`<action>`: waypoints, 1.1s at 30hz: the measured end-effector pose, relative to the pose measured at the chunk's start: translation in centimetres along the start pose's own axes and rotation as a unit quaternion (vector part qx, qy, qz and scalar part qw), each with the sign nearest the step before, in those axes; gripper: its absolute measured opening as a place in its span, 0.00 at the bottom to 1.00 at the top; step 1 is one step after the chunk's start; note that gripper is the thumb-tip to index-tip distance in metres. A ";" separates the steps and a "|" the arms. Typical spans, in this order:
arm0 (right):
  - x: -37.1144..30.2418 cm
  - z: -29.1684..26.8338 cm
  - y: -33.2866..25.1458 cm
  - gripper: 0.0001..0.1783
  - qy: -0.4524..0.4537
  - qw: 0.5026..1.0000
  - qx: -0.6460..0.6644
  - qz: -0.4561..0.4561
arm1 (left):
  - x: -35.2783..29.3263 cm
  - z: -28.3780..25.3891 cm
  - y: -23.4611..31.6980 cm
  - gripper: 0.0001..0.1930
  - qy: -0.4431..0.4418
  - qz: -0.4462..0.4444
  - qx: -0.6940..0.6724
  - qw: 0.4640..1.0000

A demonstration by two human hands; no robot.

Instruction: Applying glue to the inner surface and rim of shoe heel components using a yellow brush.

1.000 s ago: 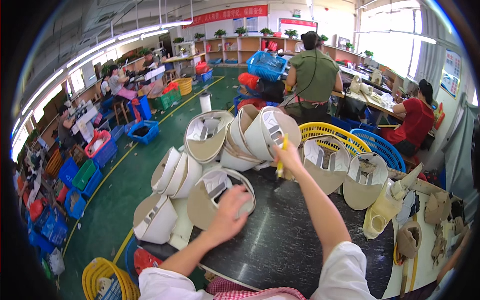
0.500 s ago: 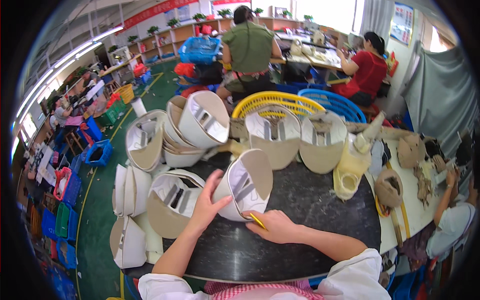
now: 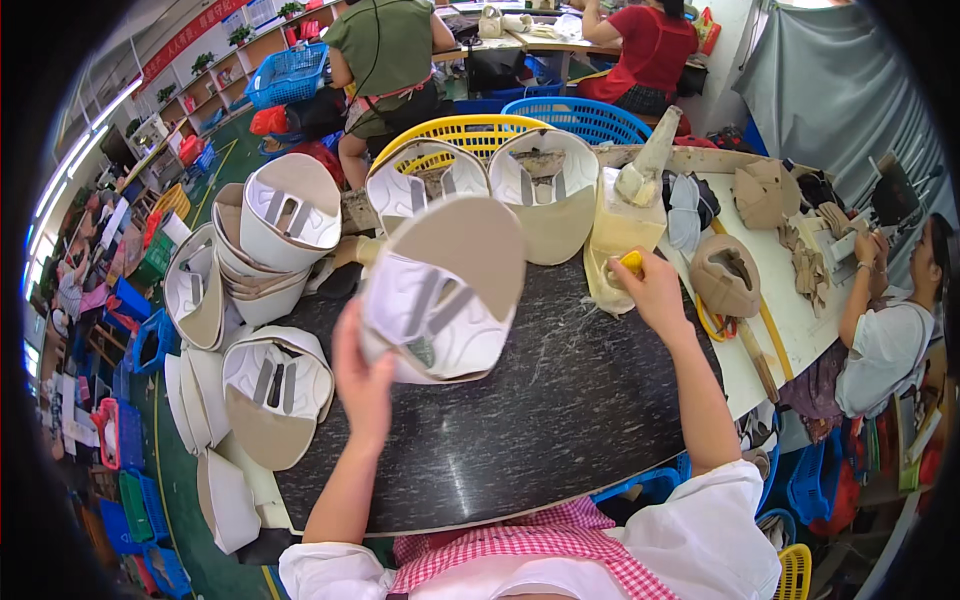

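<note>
My left hand (image 3: 362, 385) grips the lower left edge of a beige-and-white shoe upper (image 3: 440, 300), raised over the black table and slightly blurred. Its white lining and two grey elastic strips face me. At the right, my right hand (image 3: 655, 295) is closed on a short yellow-handled tool (image 3: 629, 262) at the mouth of a yellowish, glue-smeared plastic pot (image 3: 625, 215). The tool's far end is hidden there. Two more uppers (image 3: 545, 195) stand behind the held one, and a stack of them (image 3: 262, 250) rises on the left.
The black tabletop (image 3: 560, 400) has a curved front edge. Behind it stand a yellow basket (image 3: 450, 128) and a blue basket (image 3: 580, 115). A brown rounded piece (image 3: 727, 275) lies on the white table at right, where a co-worker (image 3: 880, 330) sits. Other people work farther back.
My right hand has left the upper's lower edge and moved right to the pot, with the yellow tool. My left hand keeps the upper, now raised. The view has shifted right and down.
</note>
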State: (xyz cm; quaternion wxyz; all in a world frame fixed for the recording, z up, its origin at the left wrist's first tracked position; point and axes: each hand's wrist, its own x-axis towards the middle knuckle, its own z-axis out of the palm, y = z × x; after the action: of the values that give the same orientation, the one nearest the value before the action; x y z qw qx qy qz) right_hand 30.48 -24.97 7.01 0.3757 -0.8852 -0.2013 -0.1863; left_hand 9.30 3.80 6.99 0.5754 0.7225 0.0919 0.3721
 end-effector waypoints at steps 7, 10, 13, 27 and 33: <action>-0.5 -2.7 2.8 0.17 -0.011 0.931 0.285 0.228 | -1.0 1.6 0.4 0.36 -0.216 0.019 0.122 0.969; -3.0 0.3 -1.4 0.13 -0.127 0.858 0.445 0.224 | 0.0 2.5 -0.5 0.36 -0.201 0.018 0.243 0.949; -5.7 5.1 -9.0 0.10 -0.243 0.822 0.512 0.054 | 0.4 2.4 -2.1 0.36 -0.198 -0.016 0.187 0.962; -1.6 10.7 -8.9 0.05 -0.404 0.846 0.349 -0.001 | 0.3 1.3 -2.8 0.33 -0.188 -0.040 0.115 0.975; 0.9 11.0 -7.8 0.07 -0.459 0.804 0.375 0.053 | 0.2 1.6 -2.5 0.33 -0.197 -0.020 0.150 0.969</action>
State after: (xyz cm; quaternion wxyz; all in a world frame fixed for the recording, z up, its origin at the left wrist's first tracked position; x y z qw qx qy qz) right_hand 29.32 -11.62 4.91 0.5510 -0.6671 -0.3569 0.3522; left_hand 11.21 3.54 4.75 0.4740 0.8579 0.0459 0.1926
